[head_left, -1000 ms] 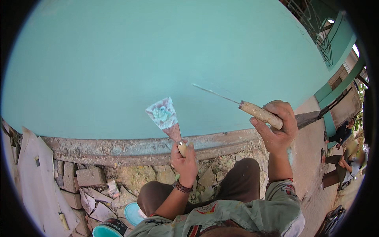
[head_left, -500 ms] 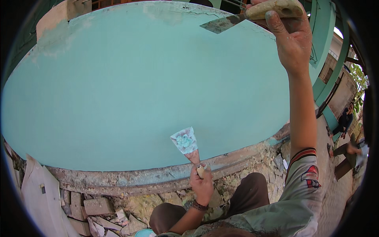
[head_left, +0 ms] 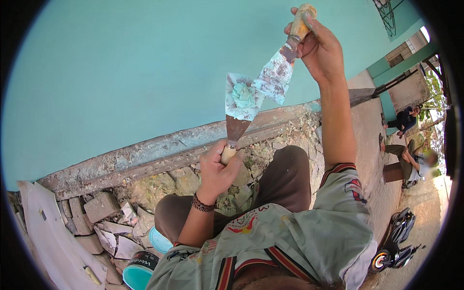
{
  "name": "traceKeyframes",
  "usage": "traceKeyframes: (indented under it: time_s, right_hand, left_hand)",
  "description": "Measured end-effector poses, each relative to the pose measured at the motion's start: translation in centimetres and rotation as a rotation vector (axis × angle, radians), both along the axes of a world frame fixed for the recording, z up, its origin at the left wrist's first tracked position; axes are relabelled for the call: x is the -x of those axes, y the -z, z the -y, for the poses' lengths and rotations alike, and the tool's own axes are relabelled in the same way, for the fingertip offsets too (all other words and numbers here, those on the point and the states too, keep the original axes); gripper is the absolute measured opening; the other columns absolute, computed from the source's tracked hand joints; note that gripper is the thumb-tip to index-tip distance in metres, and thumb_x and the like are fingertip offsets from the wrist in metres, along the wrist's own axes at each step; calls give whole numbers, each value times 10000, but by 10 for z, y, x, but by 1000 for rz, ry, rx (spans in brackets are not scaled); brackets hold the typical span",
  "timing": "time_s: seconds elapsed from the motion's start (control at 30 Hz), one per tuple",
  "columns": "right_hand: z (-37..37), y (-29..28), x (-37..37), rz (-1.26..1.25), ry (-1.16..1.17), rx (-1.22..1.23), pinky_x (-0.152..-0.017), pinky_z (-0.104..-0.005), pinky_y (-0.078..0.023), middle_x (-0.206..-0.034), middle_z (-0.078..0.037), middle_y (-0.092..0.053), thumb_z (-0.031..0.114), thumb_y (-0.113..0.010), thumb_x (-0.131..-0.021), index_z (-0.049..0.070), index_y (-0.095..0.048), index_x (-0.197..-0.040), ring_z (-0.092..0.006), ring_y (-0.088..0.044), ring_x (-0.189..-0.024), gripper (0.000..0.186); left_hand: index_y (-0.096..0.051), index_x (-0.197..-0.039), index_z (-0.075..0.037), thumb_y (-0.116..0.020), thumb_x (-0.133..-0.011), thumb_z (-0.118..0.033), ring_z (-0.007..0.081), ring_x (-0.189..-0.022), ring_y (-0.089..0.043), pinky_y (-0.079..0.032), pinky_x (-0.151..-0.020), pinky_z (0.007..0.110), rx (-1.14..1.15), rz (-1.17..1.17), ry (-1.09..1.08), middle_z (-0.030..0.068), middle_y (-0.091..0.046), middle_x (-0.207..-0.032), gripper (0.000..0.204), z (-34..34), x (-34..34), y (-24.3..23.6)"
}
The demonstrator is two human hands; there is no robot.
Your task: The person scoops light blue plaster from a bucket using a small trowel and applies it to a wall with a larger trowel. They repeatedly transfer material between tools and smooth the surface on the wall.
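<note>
My left hand [head_left: 217,169] is wrapped round the pale wooden handle of a putty knife [head_left: 237,128], held blade up. A lump of turquoise putty [head_left: 243,95] sits on that blade. High on the right, my right hand [head_left: 325,55] grips a second putty knife [head_left: 275,77] by its worn wooden handle. This one's blade is smeared with turquoise and slants down to the left. Its corner overlaps the edge of the left blade beside the lump; I cannot tell whether they touch. Behind both tools is a turquoise wall [head_left: 130,87].
A rough ledge [head_left: 121,166] follows the wall's foot. Bricks [head_left: 101,206] and broken tile pieces lie at the lower left by a pale sheet [head_left: 46,227]. A turquoise bucket [head_left: 137,276] stands near my leg. Two people sit at the right, beyond them a parked motorbike [head_left: 394,241].
My right hand has come down from the wall's top with its putty knife, bringing its blade to the left one. My left hand and the putty have risen in view as the view tilted down.
</note>
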State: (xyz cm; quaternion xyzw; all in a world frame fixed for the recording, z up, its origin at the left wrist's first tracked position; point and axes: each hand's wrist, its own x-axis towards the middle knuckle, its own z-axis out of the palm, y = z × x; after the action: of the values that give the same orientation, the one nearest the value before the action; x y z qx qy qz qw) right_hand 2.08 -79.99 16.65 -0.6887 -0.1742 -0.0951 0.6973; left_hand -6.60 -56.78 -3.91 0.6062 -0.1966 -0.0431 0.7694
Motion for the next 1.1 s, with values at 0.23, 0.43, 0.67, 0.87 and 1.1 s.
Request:
traceKeyframes:
  time_s: [0.23, 0.43, 0.67, 0.87, 1.1]
  right_hand:
    - [19, 42, 12, -83, 231, -106, -519, -258, -407, -859, -150, -619, 260, -558, -936, -67, -463, -1198, -152, -585, -672, 429]
    - [42, 57, 23, -85, 266, -150, -527, -257, -398, -848, -137, -622, 255, -574, -929, -48, -496, -1140, -145, -582, -675, 377]
    - [62, 59, 30, -48, 347, -120, -521, -260, -418, -820, -131, -637, 242, -581, -925, -33, -532, -1054, -147, -584, -639, 307]
    - [81, 62, 33, -2, 454, -32, -541, -244, -441, -897, -145, -641, 271, -554, -944, -44, -480, -1200, -126, -572, -646, 413]
    - [90, 49, 72, 282, 375, -136, -659, -308, -519, -1063, -246, -612, 215, -547, -949, -31, -390, -1244, -267, -647, -855, 415]
  left_hand:
    - [-623, -875, -20, -695, -784, -48, 34, -593, -489, -415, -535, 208, -37, 13, 124, 12, -581, -670, 119, 1, 7, -2]
    - [-625, -899, -14, -711, -785, -32, 24, -620, -478, -412, -551, 199, -73, -25, 235, 2, -588, -715, 144, 4, 7, 3]
    - [-627, -925, -11, -710, -795, -26, 23, -663, -485, -417, -575, 191, -27, -25, 284, -14, -595, -750, 155, 10, 7, 3]
    - [-632, -911, -12, -704, -794, -19, 24, -665, -490, -422, -578, 196, -35, -53, 282, -31, -593, -757, 137, 9, 8, 4]
    - [-596, -845, -16, -670, -818, -30, 6, -569, -462, -363, -503, 175, -51, -39, 157, -52, -537, -653, 80, 11, 3, -3]
